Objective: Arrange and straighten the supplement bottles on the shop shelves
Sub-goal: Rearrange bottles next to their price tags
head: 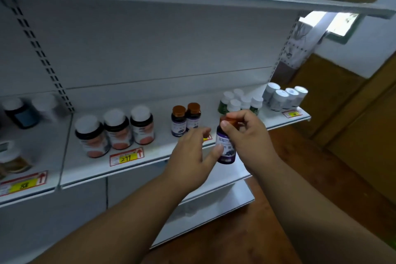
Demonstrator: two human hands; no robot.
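My right hand grips a purple-labelled bottle with an orange cap by its top, holding it upright in front of the white shelf. My left hand is beside it, thumb touching the bottle's lower label, fingers extended. Two matching orange-capped bottles stand on the shelf just behind. To their left stand three dark bottles with white caps and pink labels.
Several green-labelled white-capped bottles and grey white-capped bottles stand at the shelf's right end. More jars sit on the left bay. Price tags line the shelf edge. A lower shelf and wooden floor lie below.
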